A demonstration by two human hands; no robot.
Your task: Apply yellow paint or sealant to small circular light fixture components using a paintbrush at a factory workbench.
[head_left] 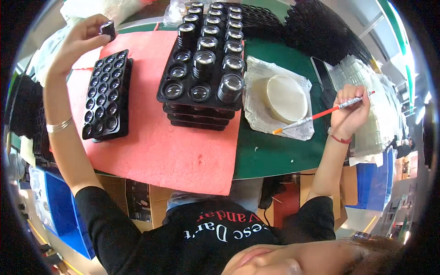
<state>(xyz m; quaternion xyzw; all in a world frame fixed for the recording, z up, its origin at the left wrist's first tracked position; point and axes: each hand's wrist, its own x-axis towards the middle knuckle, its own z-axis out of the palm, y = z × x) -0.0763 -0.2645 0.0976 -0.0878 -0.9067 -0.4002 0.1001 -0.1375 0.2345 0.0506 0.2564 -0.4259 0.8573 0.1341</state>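
Note:
My left hand [82, 43], at the far left of the table, is closed around a short black cylinder with a glassy end, a lens barrel [107, 30]. Below it lies a small black tray [130, 75] with rows of round pockets holding clear lenses. My right hand [352, 110] grips a slim red paintbrush [321, 113], whose orange-yellow tip points left over folded paper [255, 110]. On that paper stands a round whitish bowl [286, 98]. Between my hands rises a stack of black trays [197, 110]; several lens barrels [204, 64] stand upright on top, and some front pockets hold flat lenses.
A pink foam sheet [183, 160] lies under the trays on the green table [270, 160]. Stacked black trays [316, 27] stand at the back right, clear plastic trays [371, 119] at the right. Blue bins [68, 215] sit below the table at both sides.

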